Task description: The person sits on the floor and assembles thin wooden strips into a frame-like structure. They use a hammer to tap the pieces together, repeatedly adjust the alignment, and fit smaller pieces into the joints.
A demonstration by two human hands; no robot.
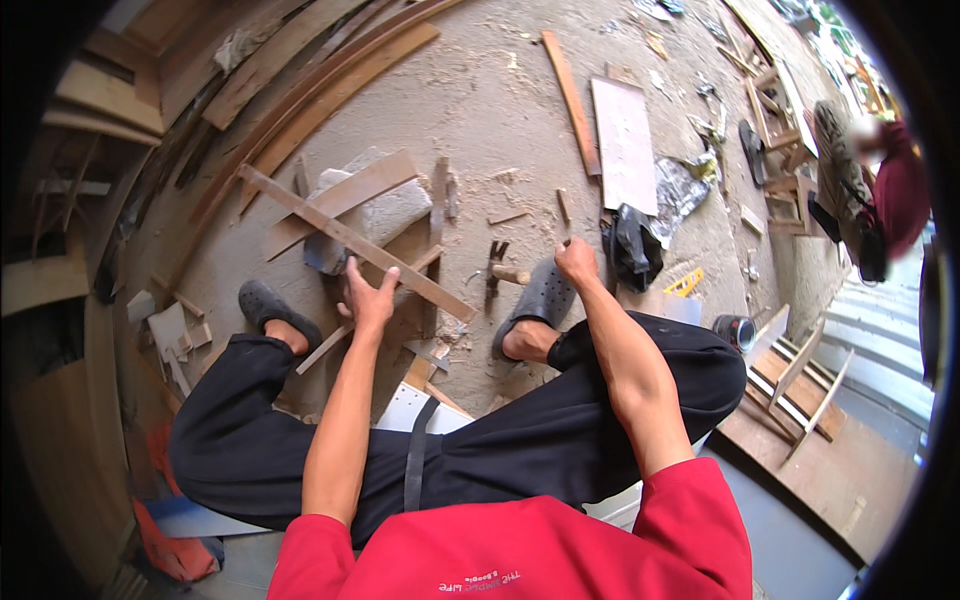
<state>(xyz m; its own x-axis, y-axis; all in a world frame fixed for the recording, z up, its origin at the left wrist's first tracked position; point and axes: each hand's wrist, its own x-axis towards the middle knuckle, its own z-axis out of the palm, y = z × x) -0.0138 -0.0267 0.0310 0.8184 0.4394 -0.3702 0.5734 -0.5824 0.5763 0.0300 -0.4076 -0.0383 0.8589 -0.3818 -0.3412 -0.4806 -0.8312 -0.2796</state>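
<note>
My left hand (pixel 370 298) is at the near edge of a long wooden strip (pixel 340 232), thumb on the strip and fingers apart around its edge. The strip slants across other boards and a pale, block-like bundle (pixel 385 208). Above my right shoe (pixel 540 300), my right hand (pixel 577 260) is closed, with thumb and fingers pressed together; whatever is in it is too small to make out. Between the strip and that shoe, a claw hammer (pixel 495 268) shows its dark head and a short length of wooden handle. A small wood stick (pixel 563 205) lies just beyond my right hand.
Long planks (pixel 335 100) lie at the far left. Beyond my right hand are a pale board (pixel 622 145), a black plastic bag (pixel 635 250) and a yellow square (pixel 685 282). A round tin (pixel 735 330) stands beside my right knee. Another person (pixel 895 190) is at the far right.
</note>
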